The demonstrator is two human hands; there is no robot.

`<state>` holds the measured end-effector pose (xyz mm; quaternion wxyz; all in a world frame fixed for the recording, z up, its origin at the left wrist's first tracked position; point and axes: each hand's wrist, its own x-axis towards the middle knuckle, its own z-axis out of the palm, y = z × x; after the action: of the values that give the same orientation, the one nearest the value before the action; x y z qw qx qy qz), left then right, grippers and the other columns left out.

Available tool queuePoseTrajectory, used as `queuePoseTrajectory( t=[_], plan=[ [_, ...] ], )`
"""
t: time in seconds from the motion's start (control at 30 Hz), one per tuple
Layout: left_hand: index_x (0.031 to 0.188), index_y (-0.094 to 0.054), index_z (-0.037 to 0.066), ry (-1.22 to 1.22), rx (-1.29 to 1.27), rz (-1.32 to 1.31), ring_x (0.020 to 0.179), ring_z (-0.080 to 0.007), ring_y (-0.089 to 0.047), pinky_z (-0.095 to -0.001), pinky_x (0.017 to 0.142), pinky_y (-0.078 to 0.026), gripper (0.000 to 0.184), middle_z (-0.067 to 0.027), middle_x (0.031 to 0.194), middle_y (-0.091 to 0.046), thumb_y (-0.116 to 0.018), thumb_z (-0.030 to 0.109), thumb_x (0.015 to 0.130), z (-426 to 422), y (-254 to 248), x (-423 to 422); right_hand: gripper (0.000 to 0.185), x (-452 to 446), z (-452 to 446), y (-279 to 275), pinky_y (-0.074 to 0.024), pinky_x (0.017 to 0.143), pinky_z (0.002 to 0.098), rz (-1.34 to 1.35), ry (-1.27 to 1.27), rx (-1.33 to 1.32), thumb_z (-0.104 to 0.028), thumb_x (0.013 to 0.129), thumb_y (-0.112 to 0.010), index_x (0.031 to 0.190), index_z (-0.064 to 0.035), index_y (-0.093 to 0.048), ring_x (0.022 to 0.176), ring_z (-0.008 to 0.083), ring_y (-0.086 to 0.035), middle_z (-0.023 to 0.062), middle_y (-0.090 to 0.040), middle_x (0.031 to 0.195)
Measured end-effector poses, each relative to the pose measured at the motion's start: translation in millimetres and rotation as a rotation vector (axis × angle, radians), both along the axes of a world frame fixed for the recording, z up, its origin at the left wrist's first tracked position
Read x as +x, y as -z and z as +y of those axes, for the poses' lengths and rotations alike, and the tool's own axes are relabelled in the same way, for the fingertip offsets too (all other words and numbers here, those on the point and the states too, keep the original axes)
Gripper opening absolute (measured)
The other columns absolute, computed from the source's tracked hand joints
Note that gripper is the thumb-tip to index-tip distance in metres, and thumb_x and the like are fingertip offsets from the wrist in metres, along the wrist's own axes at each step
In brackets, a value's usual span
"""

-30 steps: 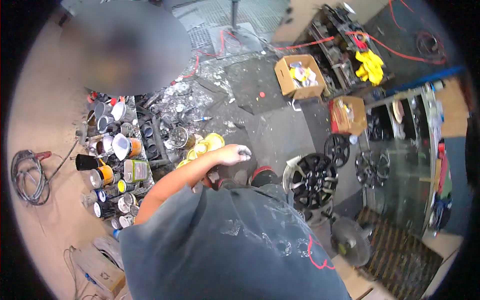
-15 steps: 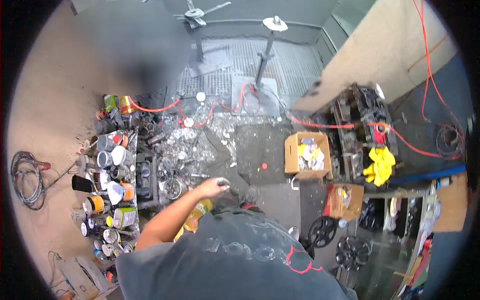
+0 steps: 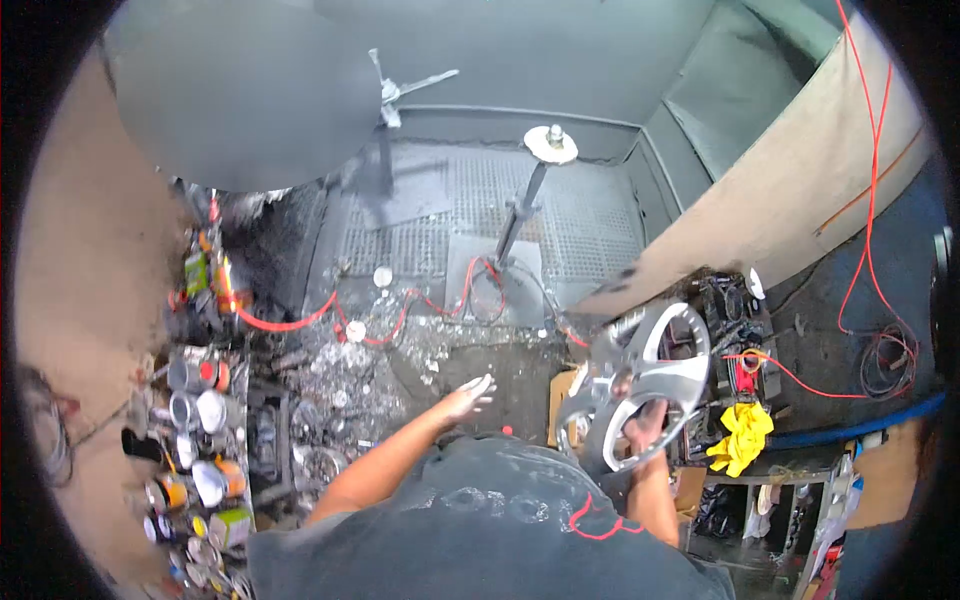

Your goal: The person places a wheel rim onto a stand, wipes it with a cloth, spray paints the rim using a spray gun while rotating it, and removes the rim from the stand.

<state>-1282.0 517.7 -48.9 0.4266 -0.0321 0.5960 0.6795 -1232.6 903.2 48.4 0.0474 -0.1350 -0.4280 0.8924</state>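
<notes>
Right hand (image 3: pixel 646 426): closed on a wheel (image 3: pixel 672 382), fingers partly hidden. Wheel: one, tilted, extending forward from this nearer hand, longer outline running near to far. Left hand (image 3: pixel 468 400): empty, fingers extended, well apart from wheel. Cardboard box (image 3: pixel 559 402): partly behind wheel. Stand (image 3: pixel 521 217): forward-left of wheel, white disc (image 3: pixel 546 149) on top. Grated floor (image 3: pixel 590 212): room either side of stand; pale panel (image 3: pixel 740 222) edges the right.
</notes>
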Motion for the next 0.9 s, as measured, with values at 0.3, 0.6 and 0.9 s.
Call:
queuePoseTrajectory(
  t=[0.3,0.6,0.9],
  plan=[
    [0.152,-0.03,0.003,-0.296,1.079,-0.19,0.133,-0.0351,-0.048,-0.0519,0.114,-0.034,0.106,-0.02,0.149,-0.044,-0.024,0.085,0.086,68,-155,-247,0.062,-217,-67,-234,-0.0397,0.103,0.0495,0.21,-0.192,-0.07,-0.054,0.094,-0.051,0.125,0.0003,-0.054,0.113,0.0304,-0.054,0.0167,-0.056,0.124],
    [0.149,-0.03,0.001,-0.605,1.009,0.069,0.13,-0.0351,-0.05,-0.0558,0.107,-0.043,0.103,-0.0154,0.14,-0.051,-0.033,0.083,0.086,17,-182,-362,0.121,-358,-13,-265,-0.023,0.116,0.0594,0.414,-0.153,0.015,-0.083,0.082,-0.043,0.153,0.0101,-0.012,0.146,0.0457,-0.022,0.0342,-0.013,0.158],
    [0.144,-0.038,0.002,-0.766,0.738,0.158,0.125,-0.0345,-0.052,-0.0573,0.103,-0.047,0.088,-0.0157,0.136,-0.054,-0.033,0.074,0.094,22,-200,-497,0.109,-545,51,-138,-0.0295,0.116,0.056,0.323,-0.263,-0.278,-0.077,0.087,-0.047,0.155,0.0028,-0.016,0.147,0.0433,-0.022,0.0295,-0.017,0.159]
  ],
)
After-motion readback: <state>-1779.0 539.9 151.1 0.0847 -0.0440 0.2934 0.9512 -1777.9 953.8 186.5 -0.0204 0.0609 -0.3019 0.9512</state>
